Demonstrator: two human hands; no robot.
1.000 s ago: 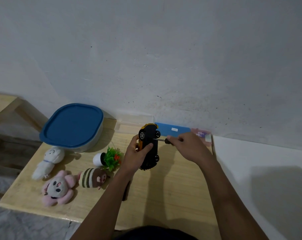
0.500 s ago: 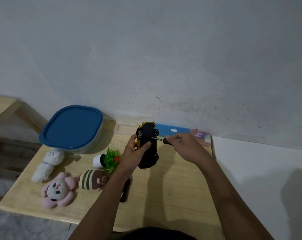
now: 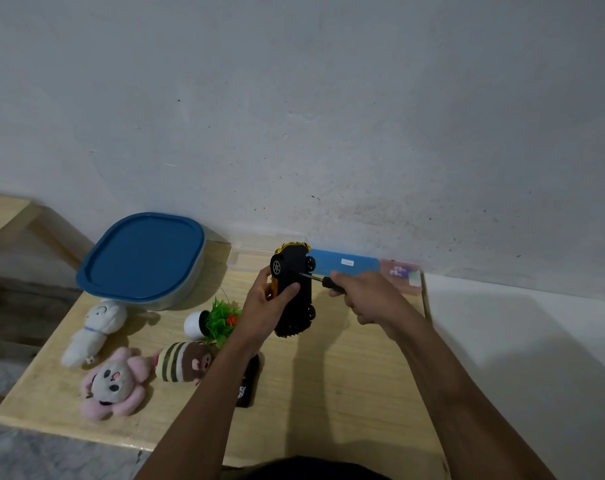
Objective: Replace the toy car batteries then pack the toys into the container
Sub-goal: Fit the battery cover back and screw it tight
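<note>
The toy car (image 3: 303, 303) is held up off the wooden counter (image 3: 346, 393), near its far edge, turned on its side so the black underside and wheels face right. The left hand (image 3: 263, 306) grips it from the left, fingers wrapped behind the orange body and thumb pressed across the underside. The right hand (image 3: 370, 299), just to the right of the car and apart from the left hand, is curled round the black handle of a screwdriver (image 3: 323, 280), whose thin shaft points left with its tip touching the underside close to the upper wheel. The container (image 3: 141, 254) sits at the counter's far left corner with its blue lid on. In front of it lie a white plush (image 3: 93, 327), a pink plush (image 3: 112, 384), a striped plush (image 3: 181, 362) and a small toy plant (image 3: 219, 318) tipped on its side.
</note>
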